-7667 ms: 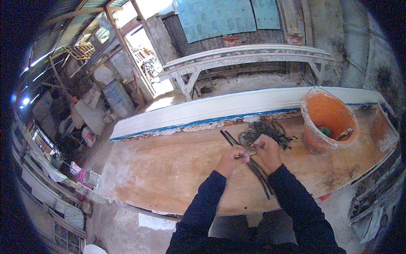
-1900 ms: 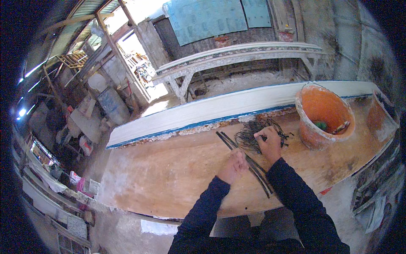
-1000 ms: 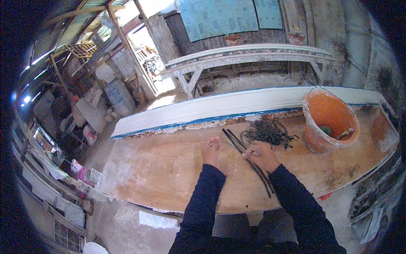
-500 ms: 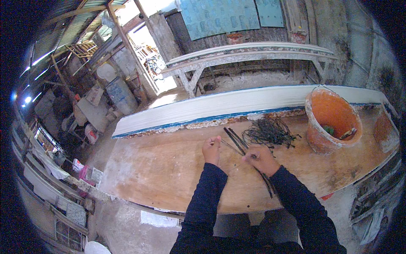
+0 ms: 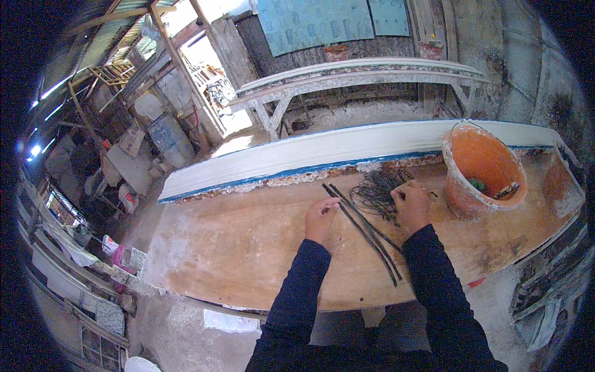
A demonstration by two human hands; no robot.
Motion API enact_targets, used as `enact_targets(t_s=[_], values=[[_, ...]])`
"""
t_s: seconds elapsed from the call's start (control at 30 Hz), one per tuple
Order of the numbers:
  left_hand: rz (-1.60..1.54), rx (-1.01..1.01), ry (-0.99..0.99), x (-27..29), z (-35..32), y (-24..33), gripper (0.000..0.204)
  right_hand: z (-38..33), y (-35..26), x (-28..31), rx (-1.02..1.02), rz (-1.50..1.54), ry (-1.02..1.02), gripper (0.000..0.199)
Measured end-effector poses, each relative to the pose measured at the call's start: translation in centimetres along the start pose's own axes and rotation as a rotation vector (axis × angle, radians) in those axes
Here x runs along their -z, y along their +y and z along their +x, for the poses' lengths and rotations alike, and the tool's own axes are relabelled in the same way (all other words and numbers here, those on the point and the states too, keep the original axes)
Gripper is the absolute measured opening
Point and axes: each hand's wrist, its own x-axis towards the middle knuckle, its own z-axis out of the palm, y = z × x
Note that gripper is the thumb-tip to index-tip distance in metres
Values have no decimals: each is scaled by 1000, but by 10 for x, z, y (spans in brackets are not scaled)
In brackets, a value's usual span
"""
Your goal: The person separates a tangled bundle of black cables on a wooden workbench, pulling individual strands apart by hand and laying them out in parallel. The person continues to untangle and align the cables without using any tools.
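Thin black rods (image 5: 370, 239) lie slantwise on the brown wooden board (image 5: 248, 248), between my two hands. My left hand (image 5: 320, 222) is closed in a pinch beside their upper part. Whatever it pinches, if anything, is too small to make out. To the right, my right hand (image 5: 414, 209) has its fingers curled together at the edge of a tangled bundle of thin dark wire-like strands (image 5: 377, 187). It covers part of that bundle, and what lies inside its fingers is hidden.
An orange bucket (image 5: 455, 186) caked with white stands right of the bundle, with small items inside. Along the board's far edge runs a long white moulding (image 5: 297, 149) with a blue lower edge. A whitened bench (image 5: 365, 82) stands farther back.
My right hand has moved right and up, from the rods to the bundle. The thin strand stretched between my hands no longer shows. My left hand has shifted slightly right, nearer the rods.
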Motion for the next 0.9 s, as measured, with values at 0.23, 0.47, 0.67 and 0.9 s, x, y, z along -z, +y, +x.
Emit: enact_targets(t_s=[0.23, 0.47, 0.67, 0.9], values=[[106, -11, 18, 3, 3, -6, 15, 0, -12, 6, 112, -41, -108, 5], [144, -130, 33, -2, -2, 1, 14, -18, -29, 9, 177, -172, -599, 17], [131, -74, 8, -8, -5, -1, 14, -23, -24, -3, 219, -85, -636, 21], [197, -78, -63, -11, -7, 12, 15, -25, -19, -5, 191, -89, -628, 16]])
